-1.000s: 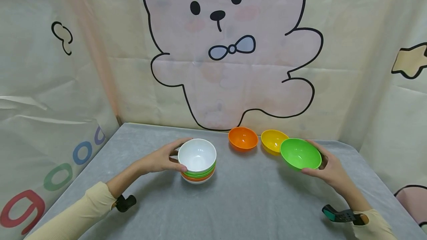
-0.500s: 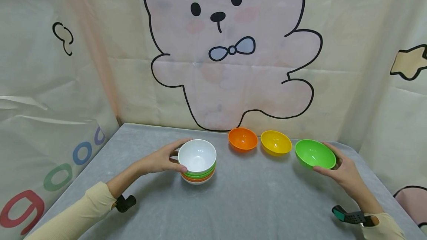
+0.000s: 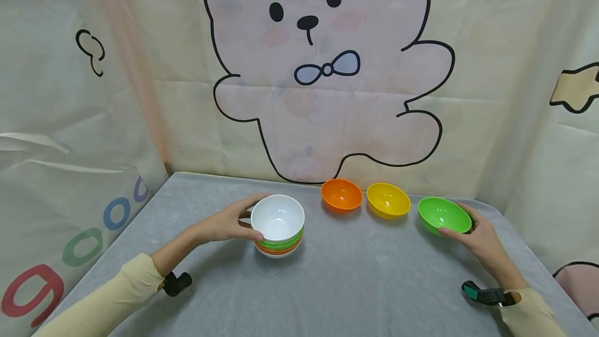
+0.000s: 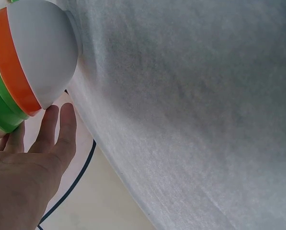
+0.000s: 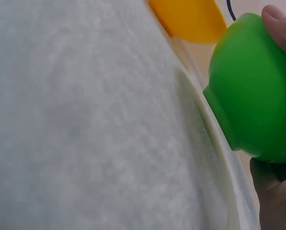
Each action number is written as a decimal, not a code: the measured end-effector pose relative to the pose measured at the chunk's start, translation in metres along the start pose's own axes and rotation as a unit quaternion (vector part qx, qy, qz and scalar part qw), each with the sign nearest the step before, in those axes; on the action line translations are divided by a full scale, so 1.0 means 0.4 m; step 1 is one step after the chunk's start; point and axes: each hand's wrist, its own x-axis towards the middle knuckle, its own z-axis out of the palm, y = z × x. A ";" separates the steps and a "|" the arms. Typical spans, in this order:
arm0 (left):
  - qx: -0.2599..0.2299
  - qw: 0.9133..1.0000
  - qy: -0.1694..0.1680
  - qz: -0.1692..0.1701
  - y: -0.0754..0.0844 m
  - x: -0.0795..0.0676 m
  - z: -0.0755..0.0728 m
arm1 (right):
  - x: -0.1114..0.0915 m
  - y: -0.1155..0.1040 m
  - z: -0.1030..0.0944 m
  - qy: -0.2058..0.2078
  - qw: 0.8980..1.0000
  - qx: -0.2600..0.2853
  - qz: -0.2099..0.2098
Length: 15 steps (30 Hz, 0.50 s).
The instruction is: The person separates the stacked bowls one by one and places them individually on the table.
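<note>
My left hand [image 3: 231, 221] grips a stack of nested bowls by its left side, thumb in front and fingers behind. On top is a white bowl [image 3: 277, 218], with green and orange rims under it and a white bowl [image 4: 44, 48] at the bottom. Over at the right, my right hand [image 3: 479, 235] holds a green bowl [image 3: 443, 214] upright by its right side, thumb at the near rim. In the right wrist view, fingers and thumb lie on opposite sides of the green bowl [image 5: 253, 91], and its foot looks slightly off the cloth.
A yellow bowl [image 3: 388, 201] stands just left of the green one, and an orange bowl [image 3: 341, 195] stands left of that. Both are near the far edge of the grey cloth-covered table [image 3: 346, 285]. A printed curtain [image 3: 327, 129] hangs right behind that edge.
My right hand has carried the green bowl to the right, away from the yellow bowl, then shifted little in the last half second. The left hand and the stack have stayed in place.
</note>
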 end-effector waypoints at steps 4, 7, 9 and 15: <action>0.004 1.000 0.002 -0.003 0.003 0.000 0.000 | 0.014 0.006 0.006 -0.006 1.000 -0.002 0.015; 0.006 1.000 0.001 -0.003 0.004 0.000 -0.001 | 0.028 0.009 0.012 -0.013 0.999 0.004 0.029; 0.008 1.000 0.000 -0.003 0.004 0.000 0.000 | 0.037 0.012 0.015 -0.016 0.999 0.006 0.037; 0.012 1.000 0.000 -0.001 -0.001 0.001 0.000 | 0.059 0.020 0.022 -0.022 0.999 0.013 0.039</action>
